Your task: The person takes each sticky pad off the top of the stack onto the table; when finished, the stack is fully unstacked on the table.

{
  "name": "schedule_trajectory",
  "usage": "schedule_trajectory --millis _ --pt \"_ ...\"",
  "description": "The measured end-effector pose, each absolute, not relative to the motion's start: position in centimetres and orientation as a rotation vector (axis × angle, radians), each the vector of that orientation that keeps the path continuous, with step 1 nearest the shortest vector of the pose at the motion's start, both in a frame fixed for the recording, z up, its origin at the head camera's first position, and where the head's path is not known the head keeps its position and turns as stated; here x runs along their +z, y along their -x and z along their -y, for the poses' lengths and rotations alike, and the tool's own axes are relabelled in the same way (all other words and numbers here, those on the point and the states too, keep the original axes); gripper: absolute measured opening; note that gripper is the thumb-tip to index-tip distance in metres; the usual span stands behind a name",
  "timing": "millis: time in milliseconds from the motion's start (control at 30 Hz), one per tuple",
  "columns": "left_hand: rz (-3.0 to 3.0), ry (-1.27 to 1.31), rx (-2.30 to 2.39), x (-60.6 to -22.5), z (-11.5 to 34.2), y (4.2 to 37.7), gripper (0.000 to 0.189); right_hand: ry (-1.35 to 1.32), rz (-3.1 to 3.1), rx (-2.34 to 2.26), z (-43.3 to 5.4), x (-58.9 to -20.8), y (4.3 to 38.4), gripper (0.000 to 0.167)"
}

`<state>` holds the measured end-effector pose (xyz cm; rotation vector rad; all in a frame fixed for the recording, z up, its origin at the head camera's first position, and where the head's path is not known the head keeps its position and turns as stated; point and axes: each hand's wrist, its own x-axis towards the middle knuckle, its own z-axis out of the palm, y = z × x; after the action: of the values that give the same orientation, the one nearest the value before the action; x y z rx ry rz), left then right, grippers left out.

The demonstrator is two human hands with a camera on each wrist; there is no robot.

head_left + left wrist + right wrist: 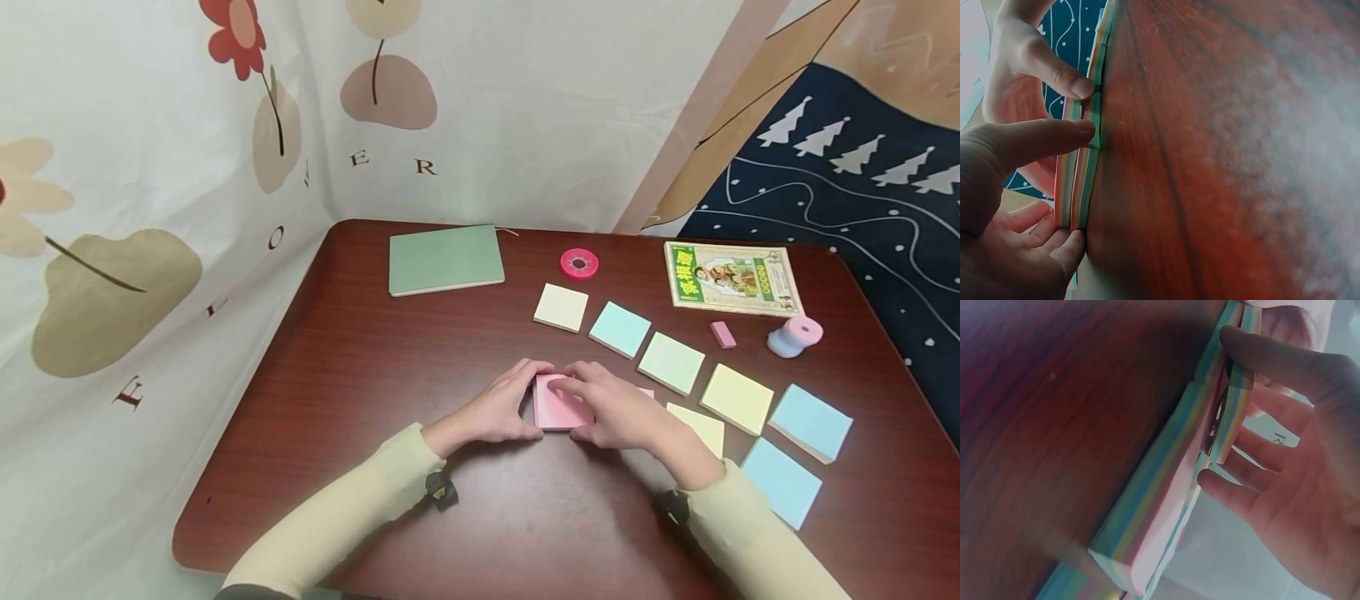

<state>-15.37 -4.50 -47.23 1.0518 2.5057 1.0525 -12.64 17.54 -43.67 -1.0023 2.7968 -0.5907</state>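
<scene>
A pink-topped sticky note pad (561, 408) lies near the middle of the table between both hands. In the left wrist view it forms the upper pad (1067, 187) of two stacked pads with striped, many-coloured edges; a narrow gap shows between it and the lower pad (1087, 187). My left hand (501, 407) holds the stack at its left side, thumb at the near edge and fingers at the far edge. From the right, my right hand (618, 407) grips the upper pad between thumb and fingers. Another pink pad (1163, 512) sits just right of the stack, partly behind the right hand.
Yellow (737, 398), green (671, 362), cream (561, 307) and blue pads (812, 422) spread across the right side. Behind them are a green notebook (446, 260), a pink tape roll (579, 263), a booklet (733, 278), a pink eraser (723, 335) and a pink-and-white roll (793, 336).
</scene>
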Motion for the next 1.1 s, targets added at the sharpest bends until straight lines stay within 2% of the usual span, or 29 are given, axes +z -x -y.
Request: schedule_trajectory --millis 200,633,1100 --pt "-2.503 -1.059 1.046 -47.2 4.4 15.3 0.084 0.942 -2.852 -0.544 -19.0 -42.9 11.2 0.068" --pt "-2.526 -1.03 1.029 -46.9 4.8 15.0 0.079 1.041 -2.807 -0.558 -20.5 -43.0 5.3 0.058" --pt "-2.521 -1.022 1.027 -46.9 5.0 15.1 0.079 1.059 -2.814 -0.395 -19.4 -43.9 4.1 0.058"
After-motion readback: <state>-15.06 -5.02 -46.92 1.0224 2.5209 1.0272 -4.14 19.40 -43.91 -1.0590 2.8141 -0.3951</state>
